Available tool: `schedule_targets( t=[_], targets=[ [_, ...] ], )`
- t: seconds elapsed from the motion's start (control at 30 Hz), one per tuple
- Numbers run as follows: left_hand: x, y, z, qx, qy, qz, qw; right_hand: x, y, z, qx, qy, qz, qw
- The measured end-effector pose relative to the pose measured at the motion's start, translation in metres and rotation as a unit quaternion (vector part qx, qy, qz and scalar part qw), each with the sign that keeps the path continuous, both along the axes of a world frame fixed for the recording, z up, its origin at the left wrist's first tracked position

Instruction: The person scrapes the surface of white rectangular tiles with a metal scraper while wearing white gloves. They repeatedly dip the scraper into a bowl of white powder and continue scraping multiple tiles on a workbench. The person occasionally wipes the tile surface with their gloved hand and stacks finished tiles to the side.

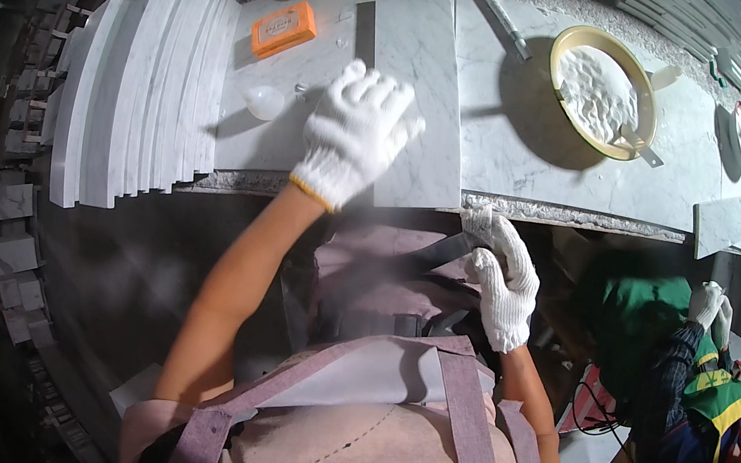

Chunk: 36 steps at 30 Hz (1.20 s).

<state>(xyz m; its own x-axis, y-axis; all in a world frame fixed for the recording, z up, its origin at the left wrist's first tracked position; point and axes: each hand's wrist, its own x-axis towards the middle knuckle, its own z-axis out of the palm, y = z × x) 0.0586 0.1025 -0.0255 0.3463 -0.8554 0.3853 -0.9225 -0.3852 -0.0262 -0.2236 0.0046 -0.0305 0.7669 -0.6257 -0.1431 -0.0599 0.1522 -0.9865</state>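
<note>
My left hand (354, 128), in a white knitted glove, lies open with its fingers stretched over the grey-white marble slab (421, 134). My right hand (505, 280), gloved alike, is closed around one end of a dark, flat, blade-like strip (439, 253), just off the slab's near edge. The strip slants down toward my lap, and its far end is blurred. Beyond my left hand are an orange box (284, 30) and a dark grey strip (365, 34). A small white rounded thing (263, 101) sits beside that hand, to its left.
At the right stands a tan bowl (563, 45) of white powder or paste, with a small scraper (641, 149) in it. Thin slabs (148, 83) stand in a row at the left. A metal tool (502, 23) lies behind. Another person's gloved hands (711, 306) are at the right.
</note>
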Motion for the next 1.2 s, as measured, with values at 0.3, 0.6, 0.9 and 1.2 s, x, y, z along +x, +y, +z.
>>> schedule_targets(
  t=[0.3, 0.6, 0.9, 1.2],
  targets=[
    [-0.122, 0.047, 0.045, -0.123, 0.517, 0.03, 0.847, 0.03, -0.003, 0.016, 0.143, -0.071, 0.047, 0.986],
    [-0.127, 0.034, 0.044, -0.202, 0.807, 0.118, 0.543, 0.023, -0.008, 0.033, 0.145, 0.08, 0.125, 0.978],
    [-0.083, 0.037, 0.015, -0.398, 0.641, 0.131, 0.644, -0.005, -0.121, 0.034, -0.187, 0.02, -0.163, 0.968],
    [-0.028, 0.042, -0.035, -0.436, 0.551, 0.148, 0.696, 0.02, -0.24, 0.044, -0.556, 0.35, -0.124, 0.743]
  ],
)
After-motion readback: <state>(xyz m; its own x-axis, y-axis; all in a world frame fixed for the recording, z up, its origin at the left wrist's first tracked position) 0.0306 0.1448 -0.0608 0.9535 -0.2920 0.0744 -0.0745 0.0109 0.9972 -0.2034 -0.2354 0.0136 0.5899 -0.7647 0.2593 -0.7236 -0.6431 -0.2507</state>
